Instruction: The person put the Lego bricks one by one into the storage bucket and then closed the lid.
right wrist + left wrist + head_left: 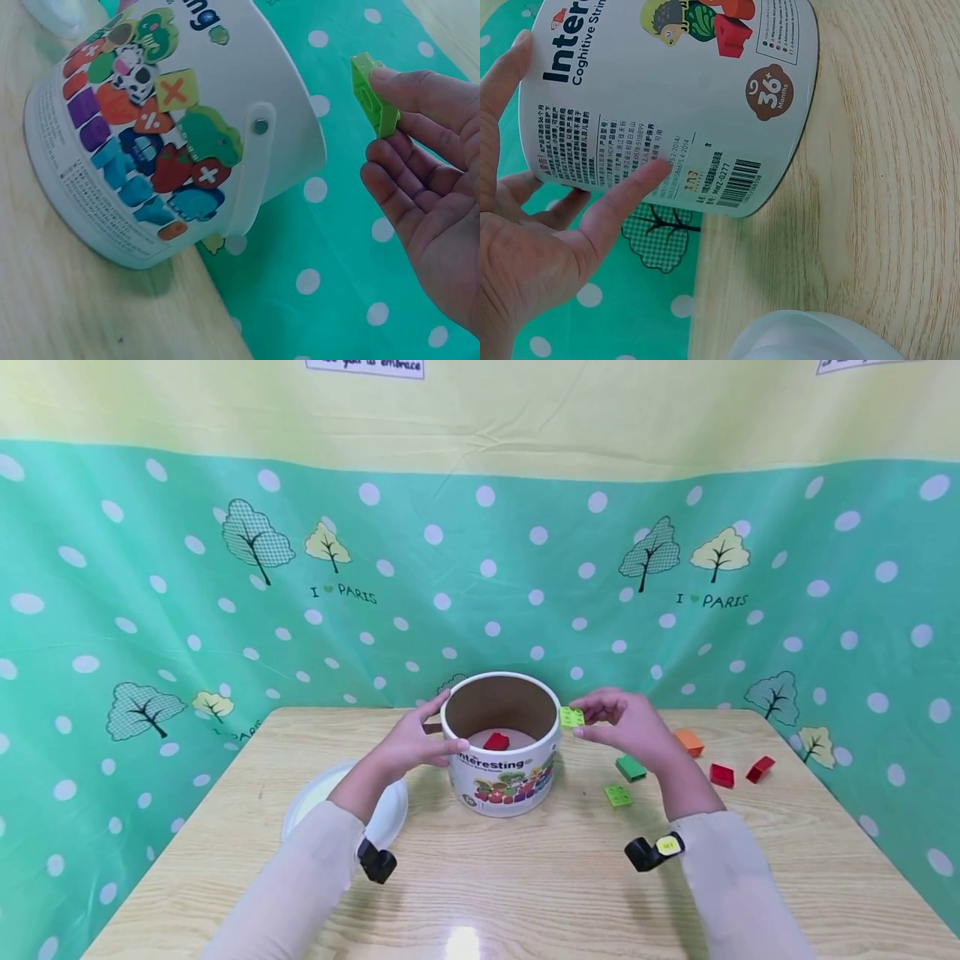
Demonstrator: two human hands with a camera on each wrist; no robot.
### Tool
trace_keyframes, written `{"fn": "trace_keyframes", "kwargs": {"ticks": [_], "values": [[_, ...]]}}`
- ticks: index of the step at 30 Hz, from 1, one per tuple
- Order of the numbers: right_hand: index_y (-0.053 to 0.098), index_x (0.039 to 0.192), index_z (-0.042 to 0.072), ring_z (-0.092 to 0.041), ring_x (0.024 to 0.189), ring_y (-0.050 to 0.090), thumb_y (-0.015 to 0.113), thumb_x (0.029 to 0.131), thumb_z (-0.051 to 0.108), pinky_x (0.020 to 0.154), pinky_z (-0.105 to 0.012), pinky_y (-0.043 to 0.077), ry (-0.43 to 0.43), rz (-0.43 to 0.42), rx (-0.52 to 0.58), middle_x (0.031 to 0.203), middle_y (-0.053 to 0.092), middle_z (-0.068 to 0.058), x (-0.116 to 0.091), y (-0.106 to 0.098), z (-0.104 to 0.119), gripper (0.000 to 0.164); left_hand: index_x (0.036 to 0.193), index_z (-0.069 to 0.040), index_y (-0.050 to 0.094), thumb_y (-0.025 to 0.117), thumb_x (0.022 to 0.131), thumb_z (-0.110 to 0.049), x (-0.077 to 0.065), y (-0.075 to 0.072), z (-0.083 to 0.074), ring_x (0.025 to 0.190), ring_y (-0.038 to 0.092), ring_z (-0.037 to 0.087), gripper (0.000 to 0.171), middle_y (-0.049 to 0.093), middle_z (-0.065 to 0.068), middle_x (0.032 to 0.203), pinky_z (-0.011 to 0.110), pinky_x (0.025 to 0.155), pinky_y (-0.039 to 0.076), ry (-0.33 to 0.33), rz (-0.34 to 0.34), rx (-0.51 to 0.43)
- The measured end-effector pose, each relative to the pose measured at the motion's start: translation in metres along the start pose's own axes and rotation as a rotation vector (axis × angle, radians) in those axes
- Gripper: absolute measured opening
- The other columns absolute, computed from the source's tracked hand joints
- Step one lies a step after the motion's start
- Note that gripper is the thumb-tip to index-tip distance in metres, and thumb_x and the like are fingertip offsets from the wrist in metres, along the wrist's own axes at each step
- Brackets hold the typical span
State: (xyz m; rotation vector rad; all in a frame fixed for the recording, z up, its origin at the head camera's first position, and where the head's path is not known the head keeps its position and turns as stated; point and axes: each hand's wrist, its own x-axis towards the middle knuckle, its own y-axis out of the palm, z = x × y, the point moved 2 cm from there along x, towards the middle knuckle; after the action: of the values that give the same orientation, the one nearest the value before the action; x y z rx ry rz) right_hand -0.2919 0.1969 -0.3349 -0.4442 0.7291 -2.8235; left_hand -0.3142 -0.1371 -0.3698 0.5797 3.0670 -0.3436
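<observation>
A white printed bucket (pixel 502 789) stands upright on the table, with a red block (pixel 497 742) inside on its floor. My left hand (pixel 412 739) spreads along the bucket's left side; its thumb (pixel 626 195) lies straight against the label and another finger reaches the rim. Just outside the bucket's right rim, my right hand (pixel 626 722) pinches a lime-green studded block (pixel 373 94) between thumb and fingers. Below that hand, another lime-green block (pixel 618 796) and a darker green block (pixel 631 767) lie on the table.
Farther right on the table lie an orange block (pixel 688 742) and two red blocks, one nearer (pixel 722 776) and one beyond it (pixel 761 768). A round white lid-like dish (pixel 393 810) sits left of the bucket, partly under my left forearm. A green dotted curtain (pixel 480 568) hangs behind.
</observation>
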Motion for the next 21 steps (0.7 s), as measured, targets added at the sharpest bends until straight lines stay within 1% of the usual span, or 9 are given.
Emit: {"fn": "trace_keyframes", "kwargs": {"ticks": [9,12,18,21], "values": [[0.069,0.118,0.007,-0.027,0.097,0.057,0.08,0.083,0.021,0.08,-0.029,0.054,0.015,0.038,0.029,0.107,0.063,-0.012,0.021,-0.002,0.012,0.04,0.157,-0.023,0.021,0.085,0.077,-0.023,0.0,0.001,0.0,0.135,0.036,0.042,0.101,0.02,0.014,0.158,0.05,0.082,0.057,0.0,0.003,-0.002],[0.069,0.118,0.007,-0.028,0.098,0.057,0.08,0.083,0.019,0.08,-0.031,0.054,0.025,0.046,0.025,0.107,0.062,-0.012,0.029,-0.001,0.016,0.039,0.157,-0.023,0.022,0.084,0.078,-0.022,0.001,0.001,0.001,0.136,0.036,0.042,0.101,0.02,0.014,0.158,0.05,0.082,0.056,0.003,0.005,0.0],[0.069,0.117,0.01,-0.027,0.1,0.058,0.08,0.082,0.02,0.082,-0.035,0.055,0.076,0.065,0.01,0.109,0.064,-0.01,0.045,0.003,0.026,0.038,0.157,-0.024,0.022,0.083,0.08,-0.021,0.001,0.0,0.003,0.136,0.036,0.042,0.098,0.019,0.015,0.158,0.05,0.083,0.056,0.0,0.005,0.002],[0.07,0.117,0.009,-0.027,0.1,0.058,0.08,0.082,0.019,0.083,-0.037,0.055,0.091,0.079,-0.004,0.109,0.064,-0.011,0.053,0.005,0.029,0.037,0.157,-0.024,0.022,0.082,0.08,-0.021,0.001,0.0,0.003,0.136,0.036,0.042,0.098,0.019,0.015,0.158,0.05,0.082,0.056,0.0,0.006,0.008]]}}
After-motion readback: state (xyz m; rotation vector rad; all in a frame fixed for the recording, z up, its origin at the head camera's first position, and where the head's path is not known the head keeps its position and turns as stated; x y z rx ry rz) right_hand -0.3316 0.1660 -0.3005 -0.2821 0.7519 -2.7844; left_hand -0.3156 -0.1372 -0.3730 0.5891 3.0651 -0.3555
